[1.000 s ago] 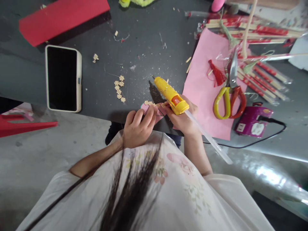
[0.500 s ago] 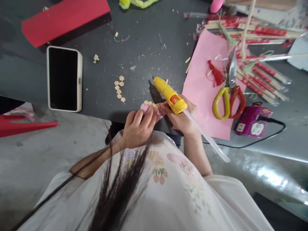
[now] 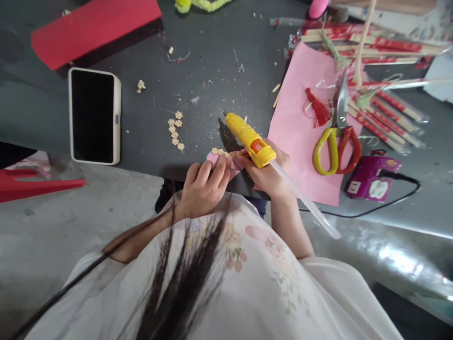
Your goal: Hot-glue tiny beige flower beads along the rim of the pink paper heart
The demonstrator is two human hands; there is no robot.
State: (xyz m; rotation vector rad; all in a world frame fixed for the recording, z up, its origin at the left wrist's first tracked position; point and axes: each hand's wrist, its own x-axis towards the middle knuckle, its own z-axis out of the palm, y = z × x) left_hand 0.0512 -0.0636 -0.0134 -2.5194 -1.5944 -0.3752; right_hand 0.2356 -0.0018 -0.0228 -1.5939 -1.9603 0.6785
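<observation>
At the table's near edge, my left hand [image 3: 203, 191] has its fingers bent together over a small pink piece [image 3: 233, 173], with the fingertips on a strip of cream flower trim [image 3: 216, 151] along its top. My right hand [image 3: 271, 174] is closed around a yellow glue gun [image 3: 244, 134], whose handle is hidden in the palm. A long translucent glue stick [image 3: 306, 200] juts from its rear. The nozzle points up and left, away from the pink piece. Right fingertips touch the piece's right end. Left of the gun lies another short flower strip [image 3: 175, 132].
Scissors [image 3: 338, 130] and a red tassel [image 3: 318, 107] lie on a pink sheet [image 3: 293, 94] to the right. Beyond are wrapped chopsticks [image 3: 396, 118] and a purple power box [image 3: 373, 178] with a black cord. On the left are a phone [image 3: 94, 115] and a red box [image 3: 95, 30].
Almost nothing differs. Both hands stay in place on the pink piece, and the glue stick's rear end has shifted very slightly to the right.
</observation>
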